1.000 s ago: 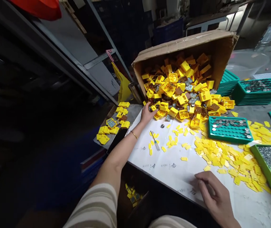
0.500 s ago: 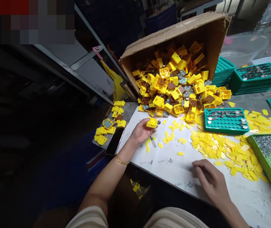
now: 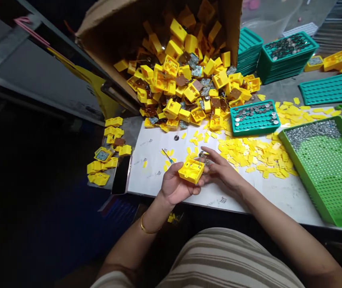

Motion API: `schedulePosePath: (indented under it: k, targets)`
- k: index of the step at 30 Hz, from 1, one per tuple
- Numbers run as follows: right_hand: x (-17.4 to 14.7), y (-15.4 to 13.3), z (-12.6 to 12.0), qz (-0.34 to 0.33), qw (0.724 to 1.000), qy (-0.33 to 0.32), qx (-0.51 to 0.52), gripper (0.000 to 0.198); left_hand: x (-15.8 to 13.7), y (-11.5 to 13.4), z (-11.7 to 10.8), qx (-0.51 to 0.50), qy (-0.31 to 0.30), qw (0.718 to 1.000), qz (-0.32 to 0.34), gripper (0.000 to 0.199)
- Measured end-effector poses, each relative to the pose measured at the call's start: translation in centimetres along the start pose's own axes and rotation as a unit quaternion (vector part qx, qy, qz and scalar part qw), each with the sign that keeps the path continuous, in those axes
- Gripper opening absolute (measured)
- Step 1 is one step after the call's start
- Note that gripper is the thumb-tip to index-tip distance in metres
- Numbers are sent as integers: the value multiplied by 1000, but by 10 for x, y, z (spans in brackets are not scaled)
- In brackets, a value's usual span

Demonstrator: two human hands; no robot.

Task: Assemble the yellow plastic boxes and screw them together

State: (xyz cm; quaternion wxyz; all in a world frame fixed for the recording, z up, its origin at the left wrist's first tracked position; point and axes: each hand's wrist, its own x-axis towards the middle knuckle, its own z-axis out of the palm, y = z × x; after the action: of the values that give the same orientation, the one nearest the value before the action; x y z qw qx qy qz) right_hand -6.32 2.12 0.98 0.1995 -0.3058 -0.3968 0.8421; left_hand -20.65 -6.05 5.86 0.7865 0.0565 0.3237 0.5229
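Note:
My left hand (image 3: 175, 186) is closed round a yellow plastic casing (image 3: 191, 172), its hollow side facing up. Close against the casing's right side is my right hand (image 3: 223, 170), with bent fingers round a small dark, metallic-looking part (image 3: 205, 158) too small to name. Behind the hands, a thin screwdriver (image 3: 168, 156) lies among small yellow plastic tabs (image 3: 193, 152). A dark round disc (image 3: 176, 138) rests on the white sheet (image 3: 147, 160) farther back.
A tipped cardboard box (image 3: 99, 28) spills yellow casings (image 3: 171, 108) at the back. Right of it stand a green tray with discs (image 3: 255, 118), stacked green trays (image 3: 287, 60) and a bright green tray of small metal pieces (image 3: 323, 168). A phone (image 3: 121, 176) lies left.
My left hand has brought the casing nearer to me and turned its hollow side up. My right hand has moved from the bare sheet to the casing. The view has shifted.

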Motion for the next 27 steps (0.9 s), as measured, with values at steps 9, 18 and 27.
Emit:
schedulePosePath:
  k: [9,18,27]
  targets:
    - [-32,6,-29,22,996,-58,64,42,19,-23,16,-85,-43,993,-69,43]
    - [-66,13,-49,30,988,48,146,37,37,-56,32,-97,-32,991,-92,54]
    - [-109,12,-63,-211,897,273,-274,10,44,-83,14,-37,62,992,-105,39]
